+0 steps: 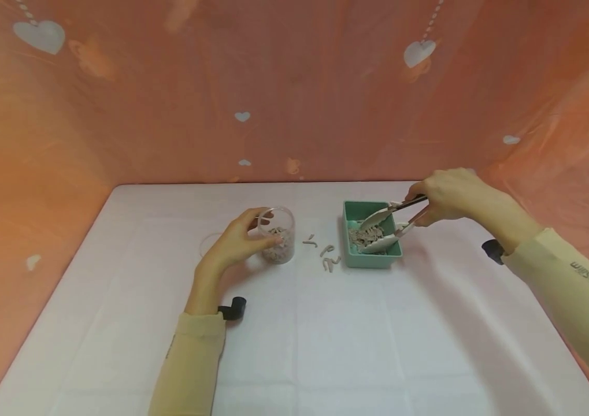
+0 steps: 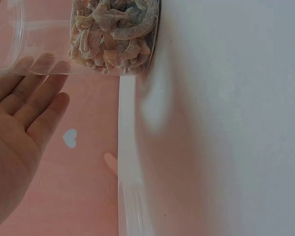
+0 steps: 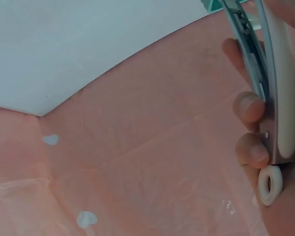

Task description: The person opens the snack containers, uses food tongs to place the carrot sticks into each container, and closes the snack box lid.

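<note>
My left hand (image 1: pixel 239 240) holds a clear plastic jar (image 1: pixel 286 222), thumb on the near side and fingers behind. Greyish-brown dried strips (image 2: pixel 113 34) fill the jar's lower part. To the right sits a green rectangular box (image 1: pixel 372 262) with more such strips (image 1: pixel 366 236) inside. My right hand (image 1: pixel 450 193) grips tongs (image 1: pixel 377 218) with white handles, seen close up in the right wrist view. Their two tips are spread apart and reach down into the box among the strips. Whether anything is caught between them, I cannot tell.
Several loose strips (image 1: pixel 328 250) lie on the white table (image 1: pixel 346 329) between jar and box. A clear round rim (image 1: pixel 208 240) shows left of my left hand, partly hidden. An orange cloth (image 1: pixel 294 75) with white hearts hangs behind the table.
</note>
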### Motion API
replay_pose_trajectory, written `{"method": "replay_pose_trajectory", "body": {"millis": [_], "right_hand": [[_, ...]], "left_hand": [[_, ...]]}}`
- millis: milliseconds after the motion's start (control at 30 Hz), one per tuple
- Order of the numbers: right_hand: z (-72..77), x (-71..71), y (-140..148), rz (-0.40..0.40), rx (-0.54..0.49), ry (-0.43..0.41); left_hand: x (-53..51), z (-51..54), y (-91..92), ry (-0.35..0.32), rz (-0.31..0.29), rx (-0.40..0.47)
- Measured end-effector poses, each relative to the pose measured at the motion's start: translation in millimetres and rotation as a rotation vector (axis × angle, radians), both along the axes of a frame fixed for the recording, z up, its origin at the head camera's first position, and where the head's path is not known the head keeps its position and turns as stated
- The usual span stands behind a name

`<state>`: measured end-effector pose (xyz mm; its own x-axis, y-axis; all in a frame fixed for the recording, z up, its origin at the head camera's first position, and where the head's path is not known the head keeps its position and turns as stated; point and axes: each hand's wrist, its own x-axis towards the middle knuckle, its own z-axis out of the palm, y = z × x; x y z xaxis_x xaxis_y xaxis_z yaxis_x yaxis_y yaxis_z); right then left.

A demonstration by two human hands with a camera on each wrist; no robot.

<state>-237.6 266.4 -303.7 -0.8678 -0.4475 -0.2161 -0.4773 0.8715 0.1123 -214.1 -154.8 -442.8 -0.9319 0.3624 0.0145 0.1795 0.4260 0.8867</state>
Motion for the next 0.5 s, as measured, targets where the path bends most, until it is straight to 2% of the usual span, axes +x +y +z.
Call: {"method": "replay_pose_trajectory", "body": {"millis": [300, 500], "right_hand": [[-7.4, 0.9, 7.0, 0.002, -0.041, 0.005], [-8.6, 3.8, 4.6, 0.036, -0.078, 0.028]], "left_hand": [[1.9, -1.4, -1.0, -0.010, 0.002, 0.000], [2.6, -1.9, -1.4, -0.019, 0.003, 0.011]]}}
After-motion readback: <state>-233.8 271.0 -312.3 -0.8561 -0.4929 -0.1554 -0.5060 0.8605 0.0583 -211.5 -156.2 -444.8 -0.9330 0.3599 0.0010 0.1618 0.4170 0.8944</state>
